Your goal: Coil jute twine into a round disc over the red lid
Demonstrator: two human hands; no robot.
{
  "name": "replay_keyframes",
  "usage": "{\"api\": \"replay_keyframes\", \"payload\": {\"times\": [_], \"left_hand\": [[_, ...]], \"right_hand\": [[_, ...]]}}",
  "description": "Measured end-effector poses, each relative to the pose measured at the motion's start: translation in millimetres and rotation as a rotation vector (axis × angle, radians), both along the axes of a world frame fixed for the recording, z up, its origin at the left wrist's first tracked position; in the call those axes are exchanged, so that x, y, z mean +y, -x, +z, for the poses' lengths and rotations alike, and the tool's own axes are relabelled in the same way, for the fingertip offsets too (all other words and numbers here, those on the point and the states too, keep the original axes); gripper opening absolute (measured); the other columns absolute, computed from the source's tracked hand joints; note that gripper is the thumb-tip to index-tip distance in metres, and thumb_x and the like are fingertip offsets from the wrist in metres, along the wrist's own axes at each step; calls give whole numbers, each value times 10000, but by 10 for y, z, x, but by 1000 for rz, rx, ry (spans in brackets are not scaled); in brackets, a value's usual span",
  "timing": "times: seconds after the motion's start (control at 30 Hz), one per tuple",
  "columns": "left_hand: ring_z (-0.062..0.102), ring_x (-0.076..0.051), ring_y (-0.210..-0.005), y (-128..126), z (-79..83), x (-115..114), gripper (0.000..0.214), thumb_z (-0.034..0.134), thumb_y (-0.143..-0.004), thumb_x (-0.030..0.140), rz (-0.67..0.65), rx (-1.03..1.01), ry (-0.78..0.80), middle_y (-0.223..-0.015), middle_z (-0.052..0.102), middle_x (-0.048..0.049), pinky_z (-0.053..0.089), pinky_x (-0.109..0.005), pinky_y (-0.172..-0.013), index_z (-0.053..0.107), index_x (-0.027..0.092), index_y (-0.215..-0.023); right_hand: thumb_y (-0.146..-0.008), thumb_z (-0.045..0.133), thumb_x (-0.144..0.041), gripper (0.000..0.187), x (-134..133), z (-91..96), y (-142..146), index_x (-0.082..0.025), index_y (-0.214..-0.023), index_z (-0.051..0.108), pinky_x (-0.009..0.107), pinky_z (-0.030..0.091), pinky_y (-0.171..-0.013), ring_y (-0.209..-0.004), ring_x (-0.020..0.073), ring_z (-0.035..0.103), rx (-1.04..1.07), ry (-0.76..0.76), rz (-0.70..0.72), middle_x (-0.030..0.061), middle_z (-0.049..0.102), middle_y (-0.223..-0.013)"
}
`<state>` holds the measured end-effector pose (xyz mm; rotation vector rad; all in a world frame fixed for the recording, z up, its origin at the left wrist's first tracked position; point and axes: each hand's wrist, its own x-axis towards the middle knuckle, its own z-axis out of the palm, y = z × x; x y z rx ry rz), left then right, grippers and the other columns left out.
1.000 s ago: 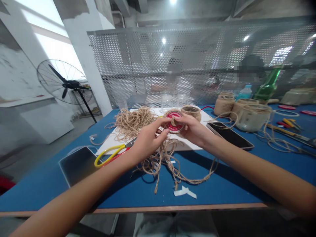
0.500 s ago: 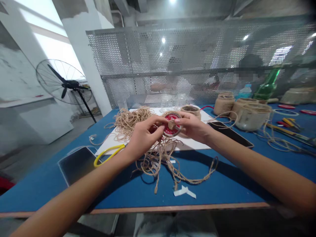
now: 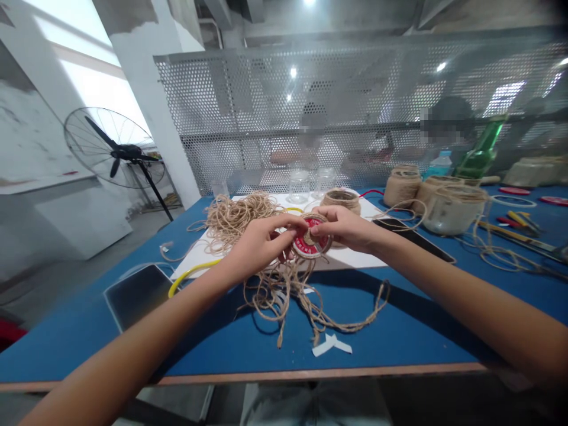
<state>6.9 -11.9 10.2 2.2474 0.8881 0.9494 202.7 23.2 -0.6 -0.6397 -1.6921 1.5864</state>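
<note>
Both my hands hold a round red jar lid (image 3: 310, 244) edged with jute twine, above the blue table (image 3: 399, 331). My left hand (image 3: 260, 245) grips its left side with closed fingers. My right hand (image 3: 346, 228) pinches the top right, pressing a small twine coil at the lid's middle. Loose jute twine (image 3: 288, 290) hangs from the lid and lies tangled on the table below it.
A white board (image 3: 355, 257) carries a twine heap (image 3: 235, 216), glass jars (image 3: 299, 186) and a twine-wrapped jar (image 3: 341, 200). Yellow-handled scissors (image 3: 190, 273) and a tablet (image 3: 135, 293) lie left. A phone (image 3: 417, 239), wrapped jars (image 3: 450, 210), a green bottle (image 3: 481, 151) and tools (image 3: 519, 228) sit right. People sit behind the mesh screen.
The lid has come down and tilted slightly toward me. My left fingers closed tighter over its left edge. The scissors' blades are now hidden behind my left hand.
</note>
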Motion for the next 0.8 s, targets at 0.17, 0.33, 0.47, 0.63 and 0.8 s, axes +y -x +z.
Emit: {"api": "replay_keyframes", "payload": {"times": [0.17, 0.33, 0.47, 0.63, 0.8], "left_hand": [[502, -23, -456, -2, -51, 41, 350, 396, -815, 141, 66, 7, -48, -1032, 612, -36, 463, -152, -457, 550, 216, -1121], [517, -33, -484, -22, -71, 38, 514, 389, -763, 63, 106, 61, -150, -1030, 608, -30, 467, -168, -507, 444, 266, -1232], [500, -55, -450, -21, -75, 38, 585, 412, -757, 76, 166, 106, -195, -858, 629, -15, 447, -194, -498, 295, 251, -1303], [513, -64, -523, 2, -131, 96, 491, 425, -771, 94, 236, 167, -330, -900, 603, -26, 441, -210, -581, 332, 206, -1240], [516, -89, -630, 19, -180, 126, 489, 421, -782, 86, 252, 282, -495, -913, 590, -33, 431, -233, -678, 367, 203, -1254]], "right_hand": [[-676, 662, -179, 178, 44, -31, 9, -137, -820, 566, 209, 443, -601, -652, 93, 580, 31, -8, -120, 11, 603, -727], [-666, 660, -176, 169, 27, -12, 26, -136, -793, 557, 211, 432, -564, -608, 90, 567, 49, -6, -205, 5, 592, -695], [-653, 664, -171, 176, 15, -11, 43, -135, -779, 547, 205, 417, -532, -571, 83, 553, 48, 24, -259, 5, 594, -681], [-664, 646, -151, 145, 15, -20, 58, -137, -770, 549, 207, 427, -559, -600, 86, 559, 101, 21, -300, 5, 601, -689], [-665, 639, -142, 140, 13, -19, 66, -144, -778, 557, 213, 436, -581, -615, 85, 560, 142, 18, -307, -3, 604, -693]]}}
